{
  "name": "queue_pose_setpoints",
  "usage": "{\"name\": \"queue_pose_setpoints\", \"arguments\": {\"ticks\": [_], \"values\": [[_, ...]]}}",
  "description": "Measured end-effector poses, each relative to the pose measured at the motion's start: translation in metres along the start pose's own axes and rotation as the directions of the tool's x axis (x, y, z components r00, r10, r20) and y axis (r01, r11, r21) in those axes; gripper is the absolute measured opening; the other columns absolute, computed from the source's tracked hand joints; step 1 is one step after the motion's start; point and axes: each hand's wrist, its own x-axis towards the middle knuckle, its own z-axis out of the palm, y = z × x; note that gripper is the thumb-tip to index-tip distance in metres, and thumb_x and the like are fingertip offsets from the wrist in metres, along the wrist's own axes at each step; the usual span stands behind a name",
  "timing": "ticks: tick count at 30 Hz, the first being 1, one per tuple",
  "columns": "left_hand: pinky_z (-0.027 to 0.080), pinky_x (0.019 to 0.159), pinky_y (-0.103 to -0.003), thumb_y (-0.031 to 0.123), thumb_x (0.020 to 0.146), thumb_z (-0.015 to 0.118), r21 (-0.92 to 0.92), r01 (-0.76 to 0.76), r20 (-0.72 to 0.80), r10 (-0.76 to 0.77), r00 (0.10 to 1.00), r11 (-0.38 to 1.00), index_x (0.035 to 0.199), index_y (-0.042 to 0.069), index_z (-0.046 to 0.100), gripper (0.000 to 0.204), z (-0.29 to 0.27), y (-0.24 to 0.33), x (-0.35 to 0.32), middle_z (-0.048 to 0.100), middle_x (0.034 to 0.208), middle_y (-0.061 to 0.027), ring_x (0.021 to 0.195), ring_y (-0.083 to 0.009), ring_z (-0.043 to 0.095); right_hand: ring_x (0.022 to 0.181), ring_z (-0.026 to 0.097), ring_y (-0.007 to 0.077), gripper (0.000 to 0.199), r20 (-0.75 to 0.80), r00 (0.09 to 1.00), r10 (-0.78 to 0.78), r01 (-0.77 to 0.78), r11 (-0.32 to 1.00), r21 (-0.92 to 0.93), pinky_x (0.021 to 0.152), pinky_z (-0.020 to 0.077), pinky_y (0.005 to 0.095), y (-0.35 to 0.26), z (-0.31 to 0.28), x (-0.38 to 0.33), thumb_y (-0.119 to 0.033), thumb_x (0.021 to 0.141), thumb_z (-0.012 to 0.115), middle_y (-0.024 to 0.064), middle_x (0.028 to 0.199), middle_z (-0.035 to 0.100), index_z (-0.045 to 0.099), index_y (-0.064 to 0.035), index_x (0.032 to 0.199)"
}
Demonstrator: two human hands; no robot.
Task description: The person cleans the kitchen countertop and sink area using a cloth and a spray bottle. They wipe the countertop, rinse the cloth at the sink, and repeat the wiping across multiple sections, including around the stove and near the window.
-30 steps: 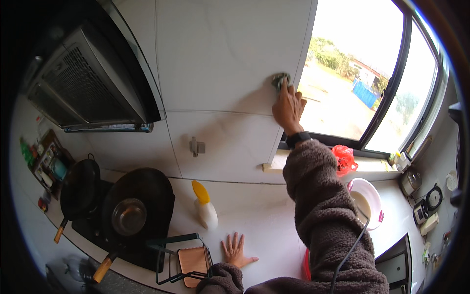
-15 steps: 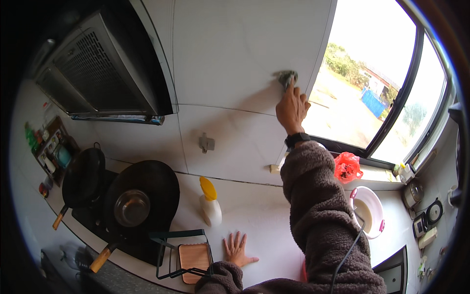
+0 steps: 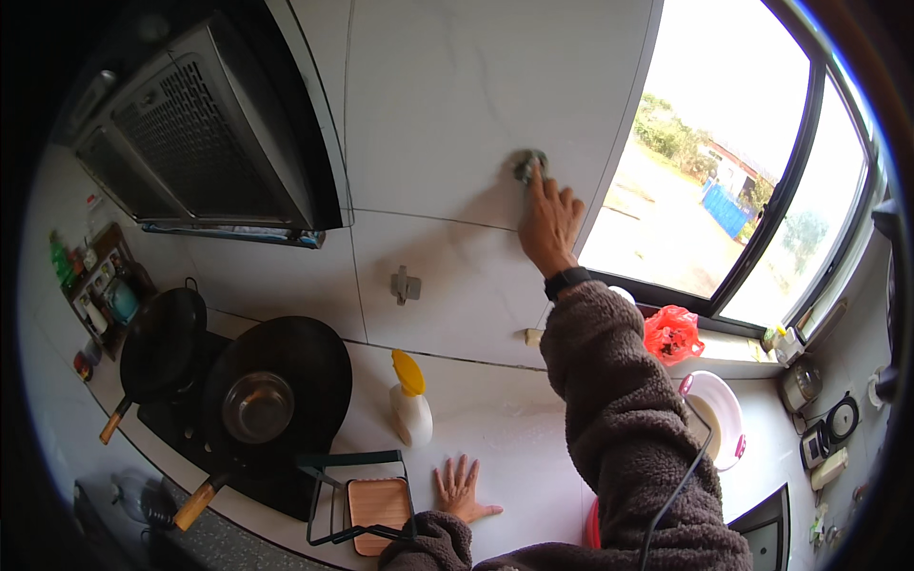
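2 hands are in view. Just above frame center, the right hand (image 3: 549, 224) presses a grey scrubbing pad (image 3: 526, 166) against the white wall tile (image 3: 457, 105), fingers extended upward over it. At lower center, the left hand (image 3: 460, 488) lies flat and spread open on the white countertop (image 3: 519, 447), beside a yellow-capped spray bottle (image 3: 410, 400) and a wooden-topped rack (image 3: 367, 500).
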Motion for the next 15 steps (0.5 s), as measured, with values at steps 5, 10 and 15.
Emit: {"name": "queue_pose_setpoints", "arguments": {"ticks": [5,10,15], "values": [[-0.007,0.114,-0.061,0.086,0.06,0.057,0.017,0.005,-0.002,-0.005,1.0,1.0,0.154,0.017,0.018,0.123,0.004,-0.001,0.001,0.01,0.16,-0.0102,0.147,-0.0374,0.0,0.086,0.048,0.0274,0.07,-0.077,0.993,-0.087,0.089,0.996,0.028,0.079,0.0321,0.0404,-0.025,0.01,-0.014,0.006,0.073,0.052,0.009,0.098,0.055,0.041,-0.0039,0.142],[-0.005,0.114,-0.061,0.086,0.059,0.058,-0.006,-0.009,-0.039,0.009,0.999,1.0,0.153,0.016,0.019,0.123,0.001,-0.002,-0.001,0.011,0.16,-0.0102,0.146,-0.0377,0.003,0.083,0.047,0.0253,0.076,-0.01,0.995,-0.097,0.096,0.992,-0.079,0.075,0.0309,0.0398,-0.027,0.001,-0.027,0.003,0.073,0.056,0.0073,0.096,0.054,0.041,-0.0164,0.145],[-0.003,0.114,-0.062,0.083,0.059,0.062,-0.027,-0.013,-0.042,0.012,0.999,1.0,0.152,0.016,0.022,0.122,-0.006,-0.001,0.0,0.014,0.159,-0.0107,0.146,-0.0381,0.006,0.088,0.049,0.025,0.075,-0.146,0.984,-0.105,0.099,0.994,-0.042,0.078,0.0341,0.0398,-0.041,0.012,0.028,-0.002,0.076,0.059,0.006,0.096,0.053,0.039,-0.0185,0.146]]}}
